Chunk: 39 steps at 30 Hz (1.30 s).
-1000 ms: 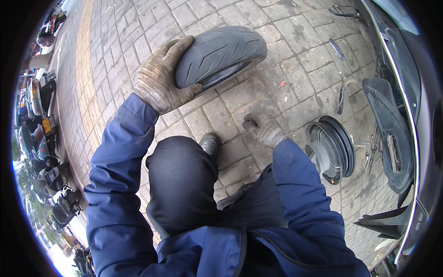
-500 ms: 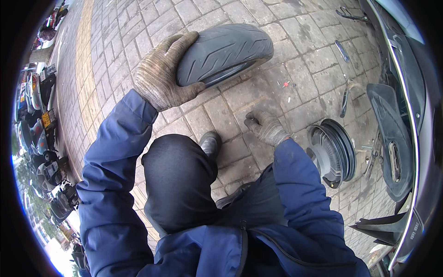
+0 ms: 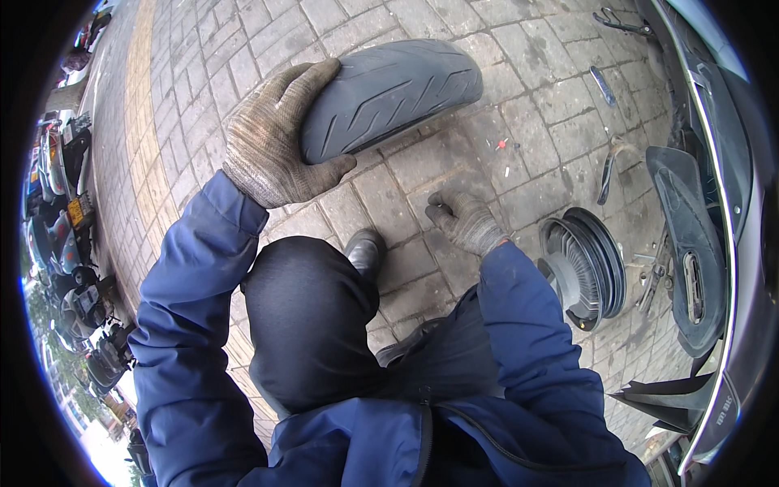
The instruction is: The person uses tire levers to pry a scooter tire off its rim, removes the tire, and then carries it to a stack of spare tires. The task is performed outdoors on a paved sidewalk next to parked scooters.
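A black scooter tyre (image 3: 398, 97) with slanted tread grooves is held tilted over the paving. My left hand (image 3: 280, 138), in a dirty knitted work glove, grips its left end, fingers over the tread and thumb on the near side. My right hand (image 3: 466, 223), gloved too, is held low above the bricks to the right of my boot (image 3: 365, 253), with its fingers curled in. The inside of that hand is hidden. To its right a bare wheel rim with a finned silver hub (image 3: 580, 272) rests on the ground, apart from the hand.
At right stand a scooter's body (image 3: 751, 243) and a dark footboard panel (image 3: 686, 243). Loose hand tools (image 3: 652, 284) are near the rim. A tyre lever (image 3: 605, 174), a blue-handled tool (image 3: 602, 85) and small red bits (image 3: 501, 144) lie on the paving. Parked scooters (image 3: 69, 219) line the left.
The tyre's left end has shifted slightly left with my left hand, and it has rolled so its inner opening shows less. My right hand has barely moved.
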Tool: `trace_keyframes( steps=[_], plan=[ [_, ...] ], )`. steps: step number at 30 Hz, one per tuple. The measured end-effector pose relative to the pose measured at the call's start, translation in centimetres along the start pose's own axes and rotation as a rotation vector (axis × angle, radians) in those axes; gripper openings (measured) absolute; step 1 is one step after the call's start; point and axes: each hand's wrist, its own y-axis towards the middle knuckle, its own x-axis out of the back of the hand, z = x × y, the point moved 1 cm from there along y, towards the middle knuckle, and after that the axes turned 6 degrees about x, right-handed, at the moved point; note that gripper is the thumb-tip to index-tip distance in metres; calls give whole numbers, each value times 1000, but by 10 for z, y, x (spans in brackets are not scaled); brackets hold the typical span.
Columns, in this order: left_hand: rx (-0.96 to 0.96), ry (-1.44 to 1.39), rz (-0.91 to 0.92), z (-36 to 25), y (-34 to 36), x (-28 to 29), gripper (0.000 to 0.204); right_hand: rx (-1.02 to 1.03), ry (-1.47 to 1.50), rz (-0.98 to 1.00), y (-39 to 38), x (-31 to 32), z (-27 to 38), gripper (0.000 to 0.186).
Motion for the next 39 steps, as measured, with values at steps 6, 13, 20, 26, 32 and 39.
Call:
trace_keyframes(
  steps=[6, 13, 20, 26, 32, 39],
  plan=[
    [8, 23, 39, -3, 20, -3, 91, -39, 61, 11, 4, 1, 3, 33],
    [-15, 104, 34, -25, 63, -16, 83, -5, 75, -66, 2, 10, -3, 30],
    [51, 174, 80, -38, 88, -25, 82, -29, 92, -104, -2, 14, -9, 31],
    [106, 152, 107, -39, 88, -18, 90, -49, 76, -145, -4, 12, -15, 32],
    [211, 146, 247, -54, 82, -8, 101, -79, 82, -263, 2, 2, -26, 41],
    [285, -500, -56, -65, 40, 47, 107, -194, 612, -674, 3, 28, -39, 50]
  ],
)
